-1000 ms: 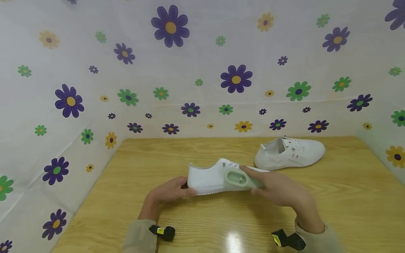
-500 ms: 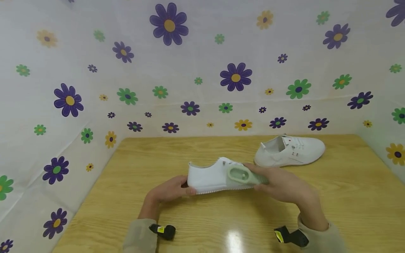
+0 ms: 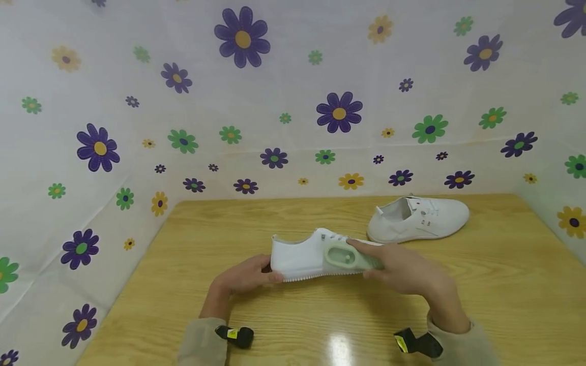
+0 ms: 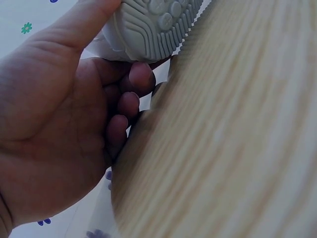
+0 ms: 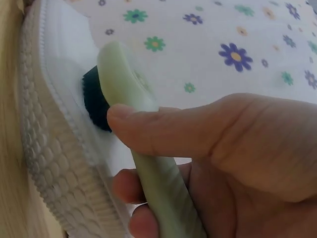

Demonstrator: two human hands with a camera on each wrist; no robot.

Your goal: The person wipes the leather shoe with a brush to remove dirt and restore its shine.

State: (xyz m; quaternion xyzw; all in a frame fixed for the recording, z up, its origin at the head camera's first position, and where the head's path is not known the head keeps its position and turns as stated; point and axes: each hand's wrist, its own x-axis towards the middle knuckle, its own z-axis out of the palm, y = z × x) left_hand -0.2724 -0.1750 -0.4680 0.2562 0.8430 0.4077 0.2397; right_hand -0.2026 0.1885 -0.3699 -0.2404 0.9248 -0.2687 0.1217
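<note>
A white shoe (image 3: pixel 297 256) is held side-on above the wooden table, its heel to the left. My left hand (image 3: pixel 247 274) grips the heel, thumb on the near side; the left wrist view shows the ridged grey sole (image 4: pixel 153 25) beside the thumb. My right hand (image 3: pixel 405 269) holds a pale green brush (image 3: pixel 341 255) by its handle against the shoe's near side. In the right wrist view, the brush's dark bristles (image 5: pixel 95 99) touch the white upper, and the thumb lies along the brush. The shoe's toe is largely hidden behind my right hand.
A second white shoe (image 3: pixel 421 221) stands at the back right of the wooden table (image 3: pixel 183 305), toe to the right. White cloth with printed flowers (image 3: pixel 284 86) rises behind the table and along both sides.
The brush in my right hand slid a little right along the shoe's side, then came back left. My left hand and the held shoe stay almost in place.
</note>
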